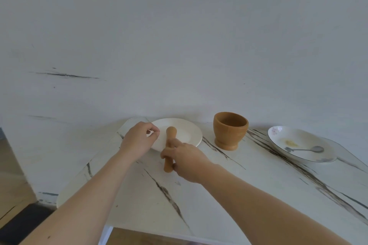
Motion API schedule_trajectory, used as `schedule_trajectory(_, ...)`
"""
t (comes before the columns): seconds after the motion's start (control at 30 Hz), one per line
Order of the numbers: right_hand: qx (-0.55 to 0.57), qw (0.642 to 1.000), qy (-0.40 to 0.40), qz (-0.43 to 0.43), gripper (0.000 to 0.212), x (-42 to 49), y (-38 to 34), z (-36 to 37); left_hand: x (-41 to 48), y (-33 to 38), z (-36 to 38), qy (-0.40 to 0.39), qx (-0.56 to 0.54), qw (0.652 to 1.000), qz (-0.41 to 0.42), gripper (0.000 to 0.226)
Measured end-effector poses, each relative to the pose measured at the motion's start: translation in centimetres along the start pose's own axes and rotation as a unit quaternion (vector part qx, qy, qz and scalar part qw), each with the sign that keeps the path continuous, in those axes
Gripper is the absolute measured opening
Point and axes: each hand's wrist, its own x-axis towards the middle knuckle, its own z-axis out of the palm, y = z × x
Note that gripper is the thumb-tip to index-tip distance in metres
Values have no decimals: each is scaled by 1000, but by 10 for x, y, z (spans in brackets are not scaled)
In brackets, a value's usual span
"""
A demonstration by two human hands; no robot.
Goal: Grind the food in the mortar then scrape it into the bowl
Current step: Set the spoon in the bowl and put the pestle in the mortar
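Observation:
A brown wooden mortar (230, 133) stands upright near the table's far edge; its inside is not visible from here. My right hand (184, 158) grips a brown wooden pestle (170, 132) by its shaft, its rounded end lying over a white plate (189, 131) left of the mortar. My left hand (140, 138) is at the plate's left rim, with thumb and forefinger pinched together; whether something small is between them cannot be made out. A white bowl (278, 135) with a dark rim sits at the far right, holding a yellow smear and a metal spoon (306, 149).
The white marble-patterned table (229, 195) has dark veins and stands against a pale wall. Its left and near edges drop to a wooden floor (12, 181).

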Motion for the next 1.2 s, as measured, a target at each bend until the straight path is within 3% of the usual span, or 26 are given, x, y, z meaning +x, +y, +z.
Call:
schedule_trajectory(0.17, 134, 984, 114, 30, 29, 1, 5, -6, 3, 2, 0, 6, -2, 1000, -6, 11)
schedule_trajectory(0.27, 226, 952, 183, 94, 23, -3, 10, -28, 6, 11, 4, 6, 3, 1000, 4, 11)
schedule_trajectory(0.63, 349, 830, 382, 209, 13, -37, 65, -108, 16, 66, 32, 7, -24, 998, 65, 11)
schedule_trajectory(0.77, 362, 806, 386, 266, 15, -56, 88, -106, 16, 87, 46, -2, -43, 996, 81, 11)
schedule_trajectory(0.93, 372, 805, 357, 293, 14, -66, 104, -89, 15, 103, 59, -19, -34, 995, 92, 15)
schedule_trajectory(1.2, 325, 860, 266, 291, 15, -64, 117, -74, 16, 105, 72, -36, -25, 996, 83, 13)
